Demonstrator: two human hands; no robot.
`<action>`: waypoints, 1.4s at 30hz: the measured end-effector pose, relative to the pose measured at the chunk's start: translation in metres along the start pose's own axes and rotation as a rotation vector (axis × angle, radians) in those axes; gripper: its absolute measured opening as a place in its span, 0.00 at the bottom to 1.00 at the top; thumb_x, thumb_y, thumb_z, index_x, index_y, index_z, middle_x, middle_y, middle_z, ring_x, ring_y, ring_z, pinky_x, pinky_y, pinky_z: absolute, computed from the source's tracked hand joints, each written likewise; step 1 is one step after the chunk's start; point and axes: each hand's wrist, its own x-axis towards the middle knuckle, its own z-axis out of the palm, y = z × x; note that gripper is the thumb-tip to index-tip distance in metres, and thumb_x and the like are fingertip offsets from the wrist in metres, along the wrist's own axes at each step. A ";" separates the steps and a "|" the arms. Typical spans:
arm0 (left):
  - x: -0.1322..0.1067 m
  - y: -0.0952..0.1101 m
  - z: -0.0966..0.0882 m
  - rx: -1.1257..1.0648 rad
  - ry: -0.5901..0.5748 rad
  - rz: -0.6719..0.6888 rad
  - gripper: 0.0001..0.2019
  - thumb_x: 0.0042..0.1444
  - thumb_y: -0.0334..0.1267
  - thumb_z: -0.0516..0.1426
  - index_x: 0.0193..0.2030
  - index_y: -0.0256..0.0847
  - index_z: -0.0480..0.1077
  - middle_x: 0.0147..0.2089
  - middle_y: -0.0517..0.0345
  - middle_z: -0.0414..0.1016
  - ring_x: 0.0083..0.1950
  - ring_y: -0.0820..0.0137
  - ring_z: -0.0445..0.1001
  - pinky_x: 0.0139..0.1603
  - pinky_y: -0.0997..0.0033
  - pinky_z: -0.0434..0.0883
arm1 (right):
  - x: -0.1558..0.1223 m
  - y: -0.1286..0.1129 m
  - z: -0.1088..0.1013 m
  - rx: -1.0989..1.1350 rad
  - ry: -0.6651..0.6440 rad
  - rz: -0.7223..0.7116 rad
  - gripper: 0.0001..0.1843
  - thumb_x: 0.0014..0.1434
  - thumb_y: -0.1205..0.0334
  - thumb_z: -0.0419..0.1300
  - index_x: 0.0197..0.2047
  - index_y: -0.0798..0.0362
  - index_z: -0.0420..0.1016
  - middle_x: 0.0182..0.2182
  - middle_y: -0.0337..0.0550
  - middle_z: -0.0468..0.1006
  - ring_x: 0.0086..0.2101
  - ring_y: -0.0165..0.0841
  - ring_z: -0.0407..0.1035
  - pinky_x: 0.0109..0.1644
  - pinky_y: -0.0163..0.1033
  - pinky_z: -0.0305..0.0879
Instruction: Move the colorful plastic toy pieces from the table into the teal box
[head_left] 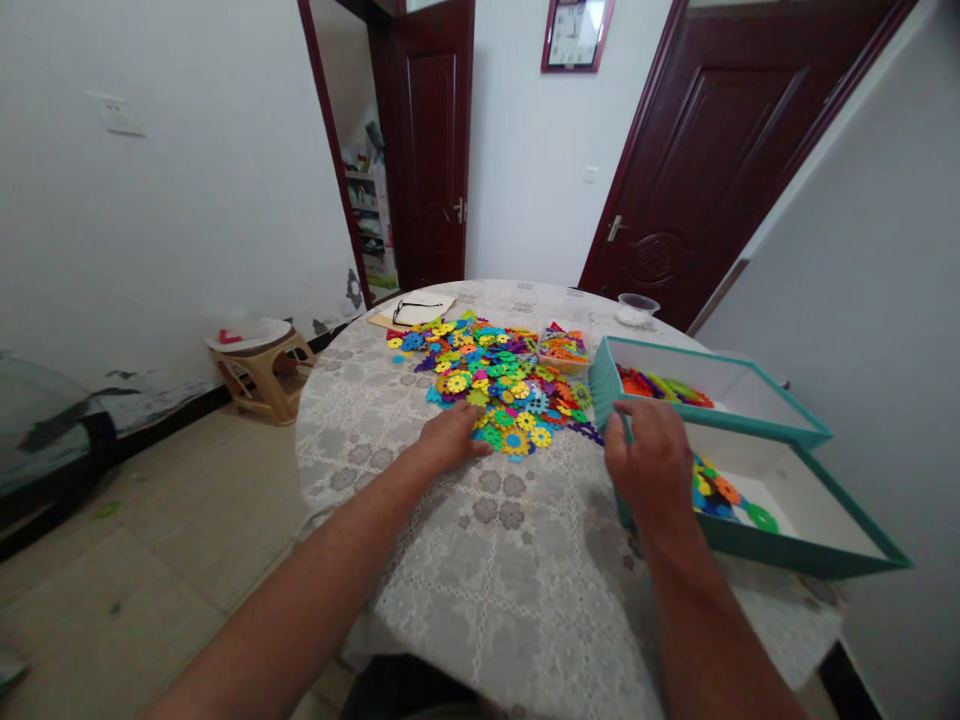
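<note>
A large heap of colourful plastic gear- and flower-shaped pieces [487,375] lies spread on the table. My left hand [452,437] rests low at the heap's near left edge, with its thumb apart from the fingers and the fingertips touching pieces. Over the left end of the near teal box [795,500] is my right hand [651,452]. Its fingers are curled downward, and what they may hold is hidden. Inside that box, orange, green, yellow and blue pieces [726,490] lie toward the left end.
Behind it, a second teal box [720,355] contains red and lime pieces [664,387]. A clear container of small pieces [564,347] stands beside the heap. Glasses [409,310] lie on paper at the far left edge; a clear bowl [637,308] sits far right. A stool [262,370] stands leftward.
</note>
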 end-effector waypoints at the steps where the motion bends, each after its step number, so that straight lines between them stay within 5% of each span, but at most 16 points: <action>1: -0.003 0.001 0.001 0.006 0.020 0.018 0.33 0.56 0.54 0.66 0.67 0.49 0.67 0.66 0.50 0.70 0.63 0.56 0.73 0.57 0.64 0.72 | -0.001 -0.009 0.001 0.044 -0.024 -0.024 0.08 0.68 0.64 0.55 0.46 0.53 0.74 0.41 0.52 0.78 0.46 0.44 0.69 0.55 0.49 0.65; 7: -0.020 0.008 0.004 0.058 0.068 0.069 0.26 0.59 0.53 0.65 0.62 0.51 0.71 0.61 0.51 0.73 0.59 0.55 0.74 0.50 0.62 0.72 | -0.024 -0.050 0.028 0.238 -0.374 -0.134 0.09 0.69 0.66 0.55 0.48 0.53 0.75 0.43 0.51 0.77 0.47 0.43 0.69 0.55 0.47 0.65; 14: -0.019 0.022 0.003 0.117 0.073 0.062 0.25 0.59 0.54 0.65 0.60 0.51 0.72 0.56 0.51 0.73 0.54 0.56 0.77 0.43 0.66 0.71 | -0.049 -0.066 0.066 0.169 -0.729 -0.157 0.12 0.70 0.61 0.57 0.53 0.47 0.79 0.49 0.50 0.75 0.52 0.42 0.65 0.58 0.45 0.60; 21: -0.008 0.019 0.006 0.218 0.041 0.150 0.16 0.66 0.48 0.59 0.56 0.44 0.72 0.54 0.48 0.74 0.48 0.60 0.79 0.44 0.66 0.72 | -0.050 -0.062 0.072 0.068 -0.737 -0.062 0.11 0.69 0.59 0.58 0.50 0.50 0.78 0.49 0.51 0.74 0.52 0.43 0.64 0.58 0.45 0.58; 27: -0.008 0.015 0.015 0.259 0.073 0.198 0.12 0.68 0.29 0.51 0.54 0.38 0.70 0.49 0.45 0.75 0.48 0.59 0.78 0.47 0.63 0.73 | -0.049 -0.059 0.072 0.062 -0.766 -0.070 0.11 0.69 0.58 0.58 0.52 0.49 0.77 0.50 0.51 0.73 0.52 0.43 0.64 0.57 0.44 0.59; 34: -0.005 0.003 0.021 0.205 0.157 0.126 0.10 0.69 0.32 0.50 0.51 0.38 0.71 0.48 0.45 0.76 0.47 0.61 0.77 0.47 0.65 0.72 | -0.048 -0.059 0.068 0.100 -0.739 -0.072 0.10 0.68 0.60 0.59 0.51 0.50 0.77 0.49 0.51 0.75 0.52 0.43 0.65 0.58 0.45 0.61; 42: -0.023 -0.006 0.005 -0.345 0.260 0.076 0.10 0.66 0.39 0.52 0.33 0.41 0.68 0.32 0.59 0.74 0.35 0.68 0.71 0.38 0.70 0.66 | -0.046 -0.064 0.067 0.395 -0.582 0.006 0.10 0.68 0.64 0.56 0.48 0.53 0.78 0.46 0.53 0.78 0.51 0.43 0.69 0.60 0.49 0.63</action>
